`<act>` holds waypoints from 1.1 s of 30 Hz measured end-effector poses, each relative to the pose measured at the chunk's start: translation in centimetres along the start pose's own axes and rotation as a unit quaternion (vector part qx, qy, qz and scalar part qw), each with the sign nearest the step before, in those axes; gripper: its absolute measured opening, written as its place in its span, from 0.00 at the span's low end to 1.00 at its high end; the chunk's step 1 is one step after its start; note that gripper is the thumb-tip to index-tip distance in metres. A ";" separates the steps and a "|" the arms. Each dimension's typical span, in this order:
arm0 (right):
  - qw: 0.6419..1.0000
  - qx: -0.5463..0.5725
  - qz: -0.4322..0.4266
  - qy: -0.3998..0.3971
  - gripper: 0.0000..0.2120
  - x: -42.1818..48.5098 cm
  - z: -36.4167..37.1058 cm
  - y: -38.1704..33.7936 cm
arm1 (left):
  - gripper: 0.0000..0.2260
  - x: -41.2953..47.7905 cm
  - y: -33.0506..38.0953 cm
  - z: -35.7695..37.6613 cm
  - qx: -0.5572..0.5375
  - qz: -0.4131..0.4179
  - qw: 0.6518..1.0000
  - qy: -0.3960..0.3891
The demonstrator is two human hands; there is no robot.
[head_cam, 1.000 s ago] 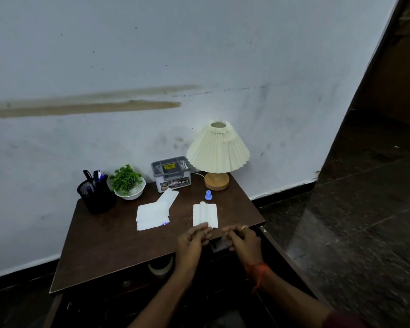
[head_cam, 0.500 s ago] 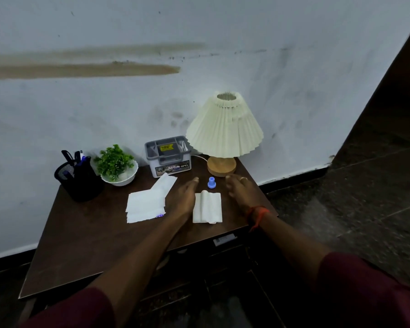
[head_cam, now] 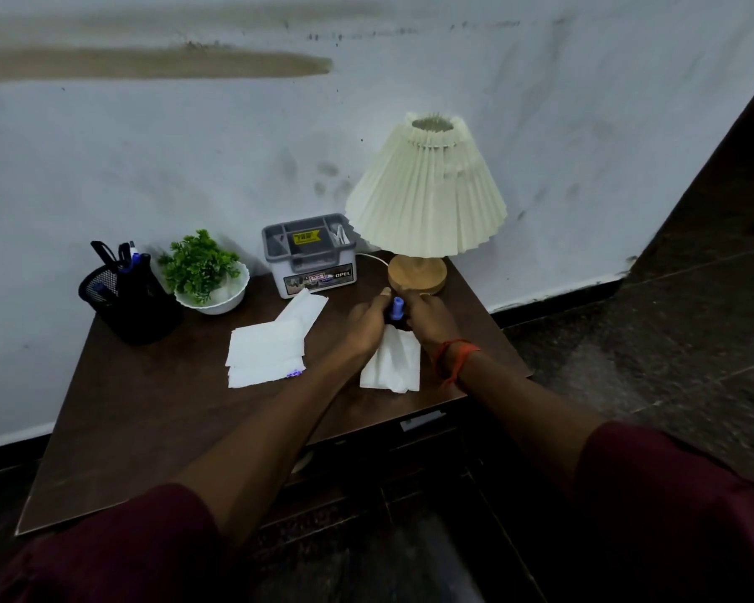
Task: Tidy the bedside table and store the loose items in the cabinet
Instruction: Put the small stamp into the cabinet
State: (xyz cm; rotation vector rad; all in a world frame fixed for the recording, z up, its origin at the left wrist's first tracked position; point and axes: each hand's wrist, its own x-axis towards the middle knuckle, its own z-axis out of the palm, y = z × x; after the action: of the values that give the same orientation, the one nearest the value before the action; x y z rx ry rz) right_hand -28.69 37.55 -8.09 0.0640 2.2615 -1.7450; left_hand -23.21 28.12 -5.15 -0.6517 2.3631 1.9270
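Observation:
On the dark brown bedside table (head_cam: 149, 420) a small blue object (head_cam: 396, 307) stands in front of the lamp base. My left hand (head_cam: 364, 326) and my right hand (head_cam: 429, 317) meet around it, fingers closed on it from both sides. A folded white tissue (head_cam: 390, 369) lies under my wrists, partly covered. To its left, loose white paper sheets (head_cam: 271, 348) lie overlapping, one with a purple mark at its corner. The dark cabinet front (head_cam: 423, 422) shows below the table edge, its inside hidden.
Along the wall stand a black mesh pen holder (head_cam: 129, 298), a small green plant in a white bowl (head_cam: 207, 276), a grey organiser box (head_cam: 310, 254) and a pleated cream lamp (head_cam: 427, 189) on a wooden base. Dark stone floor lies to the right.
My hands left the table's front edge, reached forward past the folded tissue and closed together around the blue object. The view has moved closer to the table.

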 end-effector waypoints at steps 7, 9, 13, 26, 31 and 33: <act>1.000 0.020 -0.020 0.002 0.22 -2.1 -0.3 -1.9 | 0.18 -1.1 0.6 -0.1 -0.006 0.039 0.999 -0.013; 0.999 0.029 -0.031 0.003 0.20 -3.1 -0.5 -2.3 | 0.18 -2.4 1.2 -0.5 -0.009 0.051 0.999 -0.011; 0.997 0.053 -0.051 0.002 0.18 -6.1 -0.9 -2.4 | 0.17 -5.4 2.3 -1.0 -0.021 0.057 0.998 -0.005; 0.992 0.121 -0.034 -0.029 0.13 -16.7 -1.8 2.6 | 0.16 -16.7 -3.7 0.2 -0.155 0.053 0.986 -0.039; 0.991 0.127 -0.019 -0.030 0.12 -18.7 -1.5 4.0 | 0.11 -18.8 -5.3 0.3 -0.171 0.021 0.984 -0.032; 0.993 0.119 -0.016 -0.019 0.12 -19.3 -1.2 4.4 | 0.11 -18.8 -6.0 0.3 -0.172 0.009 0.985 -0.032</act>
State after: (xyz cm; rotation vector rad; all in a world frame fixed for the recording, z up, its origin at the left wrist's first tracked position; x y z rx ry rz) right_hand -9.55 42.54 -7.13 0.0422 2.0291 -2.0076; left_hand -4.09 33.21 -5.62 -0.5721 2.0227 2.3497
